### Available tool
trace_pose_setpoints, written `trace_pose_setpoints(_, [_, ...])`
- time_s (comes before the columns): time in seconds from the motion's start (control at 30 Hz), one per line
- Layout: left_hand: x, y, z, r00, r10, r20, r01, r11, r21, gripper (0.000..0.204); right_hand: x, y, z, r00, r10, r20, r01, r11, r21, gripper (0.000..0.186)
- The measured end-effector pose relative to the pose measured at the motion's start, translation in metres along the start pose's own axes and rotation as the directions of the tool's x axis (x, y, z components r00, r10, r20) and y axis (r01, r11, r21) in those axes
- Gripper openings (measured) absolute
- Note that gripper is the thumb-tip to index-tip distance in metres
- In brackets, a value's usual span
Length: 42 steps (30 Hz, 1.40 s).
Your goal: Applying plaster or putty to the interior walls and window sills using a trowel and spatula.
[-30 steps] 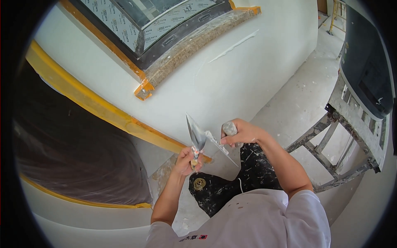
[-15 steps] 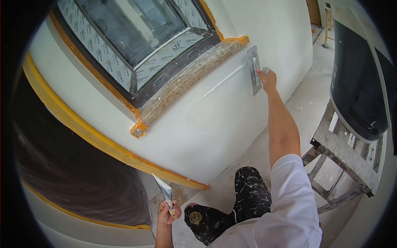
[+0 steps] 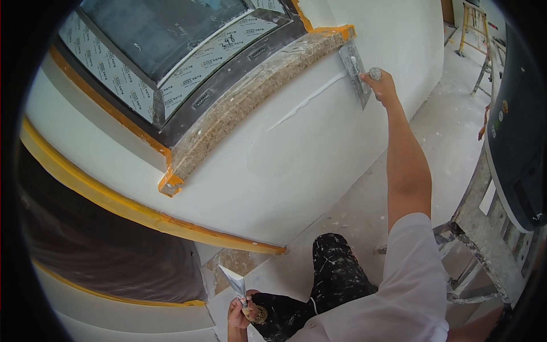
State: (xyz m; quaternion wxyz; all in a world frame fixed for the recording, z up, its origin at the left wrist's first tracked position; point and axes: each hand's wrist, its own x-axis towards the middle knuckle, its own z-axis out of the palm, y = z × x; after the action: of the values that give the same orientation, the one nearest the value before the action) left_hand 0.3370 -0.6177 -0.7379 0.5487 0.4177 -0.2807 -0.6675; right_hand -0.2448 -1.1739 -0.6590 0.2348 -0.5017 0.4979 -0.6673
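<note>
With my right hand (image 3: 380, 86) I grip the handle of a flat rectangular plastering trowel (image 3: 354, 71). Its blade lies against or very close to the white wall (image 3: 319, 154), just below the right end of a stone window sill (image 3: 250, 102). From the blade, a raised ridge of wet white filler (image 3: 305, 102) runs down to the left under the sill. Low in the view, my left hand (image 3: 238, 314) is closed round the handle of a putty knife (image 3: 233, 280), its wide blade pointing up, with white material along its edge.
Orange tape (image 3: 166, 181) edges the sill and window frame (image 3: 188, 114). Left of me, yellow tape (image 3: 114, 191) borders dark plastic sheeting (image 3: 102, 239). A paint-spattered step platform (image 3: 493, 251) stands close on my right, with a yellow ladder (image 3: 476, 28) farther off.
The whole view has shifted. My right hand still holds the trowel under the sill's right end, its blade now tilted more. My left hand keeps the putty knife low.
</note>
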Motion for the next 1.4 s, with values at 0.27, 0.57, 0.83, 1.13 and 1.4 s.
trace_pose_setpoints(0.27, [0.018, -0.004, -0.02, 0.995, -0.083, 0.054, 0.083, 0.997, -0.005, 0.04, -0.111, -0.055, 0.081, 0.999, -0.006, 0.054, 0.01, 0.998, -0.065, 0.032])
trace_pose_setpoints(0.57, [0.026, 0.004, -0.045, 0.988, -0.047, 0.147, 0.046, 0.999, 0.007, 0.037, -0.288, -0.143, 0.2, 0.997, 0.027, 0.07, -0.014, 0.983, -0.185, 0.036])
trace_pose_setpoints(0.83, [0.049, 0.014, -0.042, 0.992, 0.006, 0.126, -0.015, 0.997, 0.073, 0.038, -0.364, -0.145, 0.228, 0.938, -0.047, 0.345, 0.033, 0.998, 0.048, 0.023])
trace_pose_setpoints(1.13, [0.124, 0.04, 0.011, 0.903, -0.216, 0.373, 0.118, 0.956, 0.268, 0.031, -0.38, -0.06, 0.107, 0.719, -0.168, 0.674, -0.649, 0.184, 0.738, 0.04])
trace_pose_setpoints(1.4, [0.131, 0.071, 0.048, 0.901, -0.1, 0.422, -0.033, 0.954, 0.297, 0.029, -0.379, -0.093, 0.098, 0.349, 0.233, 0.908, -0.518, 0.855, -0.021, 0.022])
